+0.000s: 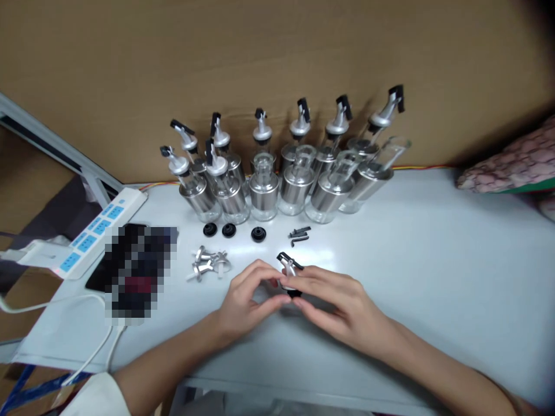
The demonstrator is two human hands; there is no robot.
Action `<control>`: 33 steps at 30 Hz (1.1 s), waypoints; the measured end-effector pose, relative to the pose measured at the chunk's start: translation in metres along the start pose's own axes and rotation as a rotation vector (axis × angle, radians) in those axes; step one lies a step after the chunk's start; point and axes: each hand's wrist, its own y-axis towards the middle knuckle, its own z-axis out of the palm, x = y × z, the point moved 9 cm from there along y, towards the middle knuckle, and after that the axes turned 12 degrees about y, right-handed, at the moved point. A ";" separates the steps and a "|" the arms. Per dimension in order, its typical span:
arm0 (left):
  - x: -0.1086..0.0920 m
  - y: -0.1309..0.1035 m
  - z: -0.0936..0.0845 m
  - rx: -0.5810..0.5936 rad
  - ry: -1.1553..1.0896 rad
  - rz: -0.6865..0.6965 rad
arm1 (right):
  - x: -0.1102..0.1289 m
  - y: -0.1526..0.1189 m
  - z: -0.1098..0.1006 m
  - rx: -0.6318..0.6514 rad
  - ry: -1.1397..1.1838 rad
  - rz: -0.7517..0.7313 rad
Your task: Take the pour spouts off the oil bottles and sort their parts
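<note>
Between the fingertips of my left hand (249, 294) and my right hand (342, 297) is one silver pourer spout (289, 267) with a black flap on top and a black base below. Both hands are closed on it, the spout upright. Beyond them lie several thin black flaps (299, 233) and three round black stoppers (259, 234). Left of my left hand, a few loose silver spout pieces (202, 268) sit in a cluster. Several glass bottles with steel sleeves stand behind, some with pourers, others like this bottle (263, 196) with bare necks.
A white power strip (93, 231) with a plugged-in charger lies at the left, beside a dark phone (117, 254) and white cables. A cardboard wall (277, 52) rises behind the white table (455, 260). Pink patterned fabric (511, 159) is at the far right.
</note>
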 end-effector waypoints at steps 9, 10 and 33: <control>-0.009 0.004 -0.011 -0.060 0.067 0.036 | 0.011 -0.003 -0.013 -0.188 -0.069 -0.093; -0.009 0.006 -0.016 -0.087 0.100 0.042 | 0.013 -0.004 -0.014 -0.210 -0.085 -0.111; 0.006 0.116 -0.048 -0.374 0.326 0.113 | 0.027 -0.022 -0.036 -0.417 -0.077 -0.354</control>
